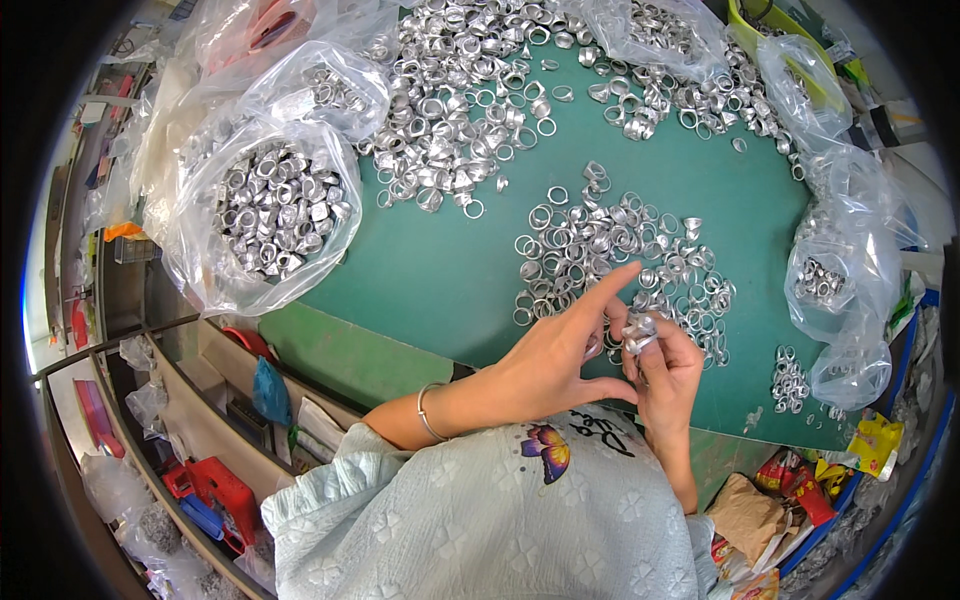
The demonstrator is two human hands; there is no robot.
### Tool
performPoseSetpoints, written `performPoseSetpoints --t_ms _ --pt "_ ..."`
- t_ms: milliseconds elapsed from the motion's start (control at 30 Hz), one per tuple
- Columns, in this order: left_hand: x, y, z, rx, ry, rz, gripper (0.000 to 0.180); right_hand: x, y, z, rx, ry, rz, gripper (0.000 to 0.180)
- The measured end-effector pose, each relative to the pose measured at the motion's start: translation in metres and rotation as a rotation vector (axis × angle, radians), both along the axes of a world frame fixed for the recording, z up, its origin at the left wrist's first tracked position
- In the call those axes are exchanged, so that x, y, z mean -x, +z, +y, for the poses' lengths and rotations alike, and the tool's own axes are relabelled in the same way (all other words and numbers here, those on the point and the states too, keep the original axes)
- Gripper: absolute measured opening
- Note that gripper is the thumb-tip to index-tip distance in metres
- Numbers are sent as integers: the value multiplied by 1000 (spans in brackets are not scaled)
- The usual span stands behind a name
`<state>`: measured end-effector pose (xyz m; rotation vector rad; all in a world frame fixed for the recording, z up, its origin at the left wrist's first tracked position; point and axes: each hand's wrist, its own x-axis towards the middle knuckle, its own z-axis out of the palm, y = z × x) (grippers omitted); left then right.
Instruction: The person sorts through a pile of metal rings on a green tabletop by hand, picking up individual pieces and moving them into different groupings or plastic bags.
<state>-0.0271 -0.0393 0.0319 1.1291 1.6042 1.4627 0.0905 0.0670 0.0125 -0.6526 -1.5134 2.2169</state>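
Note:
Many loose silver-coloured metal rings lie in a heap (590,235) on the green tabletop, just beyond my hands. My right hand (668,375) is closed, with a few silver rings (640,332) pinched between thumb and fingers. Beside it on the left is my left hand (560,350), its index finger stretched over the heap and its thumb held apart. Its other fingers curl inward, partly hidden; a metallic glint shows near them, and I cannot tell whether a ring is held there.
A larger ring pile (450,110) spreads across the far side. An opened clear plastic bag of rings (280,210) stands at the left, and more plastic bags (840,270) line the right edge. A small ring cluster (790,380) sits near right. Snack packets (800,480) lie at lower right.

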Motion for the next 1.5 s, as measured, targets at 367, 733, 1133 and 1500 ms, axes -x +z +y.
performPoseSetpoints --t_ms 367,733,1133,1500 --pt "0 -5 1 33 -6 -198 100 2 8 -4 -444 7 -113 13" --pt "3 -17 1 -42 -30 -369 41 5 15 -2 -455 84 -180 17" --pt "15 -24 -2 -47 11 -1205 28 -4 -2 16 490 -74 -5 19" --pt "10 -30 10 21 217 -1336 20 76 37 235 -175 -552 98 22"
